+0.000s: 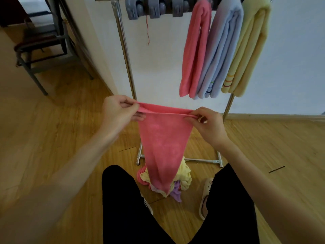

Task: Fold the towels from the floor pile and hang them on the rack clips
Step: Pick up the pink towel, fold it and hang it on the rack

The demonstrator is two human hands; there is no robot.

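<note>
Pink terry cloth is stretching between the two hands: a pink towel (162,136) is hanging from its top edge, which is running nearly level from the left hand (121,110) to the right hand (208,125). The left hand is pinching the towel's left corner between thumb and curled fingers, and the right hand is pinching the right corner the same way, so both are gripping the cloth at chest level in front of the person. Below that edge the towel is narrowing to a point and dangling down over the floor pile (181,180), a heap of yellow, pink and lilac towels lying on the wooden floor (61,120) between the person's black-trousered legs (126,208) and the foot bar of the rack (124,55); whether the tip is touching the pile cannot be told. Beyond the hands the metal rack is standing against a white wall (158,67). Three grey clips (156,9) are hanging bare along its top rail, a red thread trailing beneath them, and to their right three folded towels are hanging side by side: a hung pink towel (193,55), a blue towel (219,53) and a yellow towel (249,50), each touching its neighbour. A light slipper (205,196) is showing by the right leg, and a dark metal chair (40,46) is standing well apart at the upper left.
</note>
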